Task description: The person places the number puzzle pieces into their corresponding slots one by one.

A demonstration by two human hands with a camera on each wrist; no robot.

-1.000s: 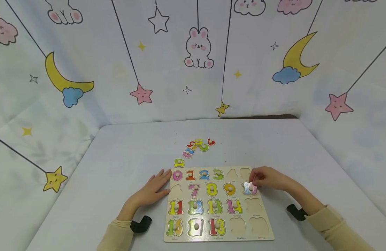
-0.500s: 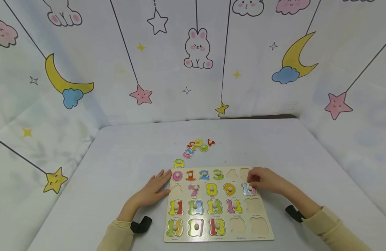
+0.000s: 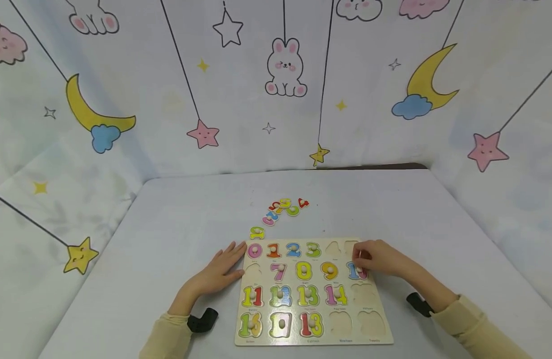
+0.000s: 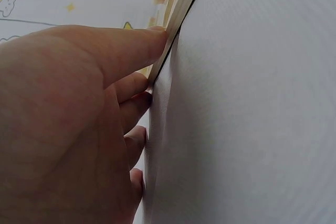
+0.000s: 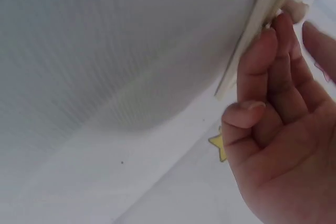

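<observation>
A wooden number puzzle board [image 3: 298, 341] lies on the table, many of its slots filled with knobbed number pieces. My left hand [image 3: 219, 271] rests along its left edge, fingers spread; the left wrist view shows the thumb [image 4: 142, 43] against the board's side. Over the right edge is my right hand [image 3: 379, 257], fingertips at the number 10 piece [image 3: 351, 270], which sits in its slot and is partly covered. In the right wrist view the thumb [image 5: 319, 48] stands apart from the bent fingers [image 5: 257, 59], and a wooden knob [image 5: 295, 10] shows beyond the fingertips.
Loose number pieces lie beyond the board, among them a red 4 [image 3: 303, 203], a green-yellow piece [image 3: 257, 233] by the top left corner, and a small overlapping cluster [image 3: 276, 207]. Bare recesses [image 3: 371, 324] show at the board's lower right. A patterned curtain [image 3: 240, 99] stands behind the table.
The number 10 piece has shifted slightly and its glare has faded. My right hand has let go of its knob and drawn slightly up and left. The left hand stays put.
</observation>
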